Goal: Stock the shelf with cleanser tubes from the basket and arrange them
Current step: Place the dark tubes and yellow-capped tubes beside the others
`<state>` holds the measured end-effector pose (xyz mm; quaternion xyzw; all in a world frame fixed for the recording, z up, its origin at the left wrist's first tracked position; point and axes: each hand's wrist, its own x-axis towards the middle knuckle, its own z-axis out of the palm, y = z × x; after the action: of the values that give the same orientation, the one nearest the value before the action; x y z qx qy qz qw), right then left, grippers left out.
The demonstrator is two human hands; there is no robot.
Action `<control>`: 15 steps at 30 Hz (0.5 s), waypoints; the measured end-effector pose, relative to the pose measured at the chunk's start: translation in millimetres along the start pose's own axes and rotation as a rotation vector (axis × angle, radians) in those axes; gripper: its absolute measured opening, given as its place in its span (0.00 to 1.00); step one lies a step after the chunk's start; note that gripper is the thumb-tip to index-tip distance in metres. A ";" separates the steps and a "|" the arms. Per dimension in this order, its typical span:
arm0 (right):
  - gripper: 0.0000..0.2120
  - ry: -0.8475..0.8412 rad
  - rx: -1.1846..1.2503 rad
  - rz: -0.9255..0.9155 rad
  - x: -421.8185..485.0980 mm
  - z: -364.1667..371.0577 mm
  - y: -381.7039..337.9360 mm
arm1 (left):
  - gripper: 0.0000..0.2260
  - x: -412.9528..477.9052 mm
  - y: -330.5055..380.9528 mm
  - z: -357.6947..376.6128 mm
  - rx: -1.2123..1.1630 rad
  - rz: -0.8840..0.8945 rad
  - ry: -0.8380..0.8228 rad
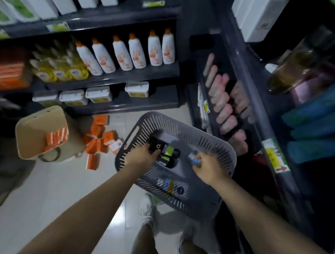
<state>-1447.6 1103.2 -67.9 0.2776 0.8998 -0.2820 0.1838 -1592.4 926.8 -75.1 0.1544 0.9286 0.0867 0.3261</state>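
Observation:
A grey slotted basket (216,149) sits on the floor beside the right-hand shelf. Inside lie dark tubes with green bands (170,153) and a blue and yellow tube (168,185) near the front. My left hand (141,157) grips a black tube (155,145) at the basket's left side. My right hand (209,166) is curled round a small light tube with a blue end (194,158). On the dark shelf (249,92) to the right stands a row of pink tubes (223,102), blurred.
The left shelving (114,76) holds white bottles with orange caps (120,53), yellow bottles and white tubs. A tan box (39,130) and scattered orange cartons (99,140) lie on the pale floor. My feet (147,210) stand below the basket.

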 end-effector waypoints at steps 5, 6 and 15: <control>0.02 -0.077 -0.002 0.046 34.4 27.3 -4.8 | 0.31 53.6 -11.9 47.2 -0.473 -0.217 -0.213; 0.04 -0.077 0.006 0.048 41.0 32.2 -5.1 | 0.28 64.1 -13.3 58.4 -0.534 -0.291 -0.252; 0.14 -0.163 -0.064 0.070 97.7 65.2 -2.5 | 0.22 144.2 -21.8 145.5 -1.335 -0.749 -0.276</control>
<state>-1513.8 1100.5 -164.9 0.2792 0.8800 -0.2680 0.2752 -1612.0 964.7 -276.6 -0.3893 0.6209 0.4917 0.4702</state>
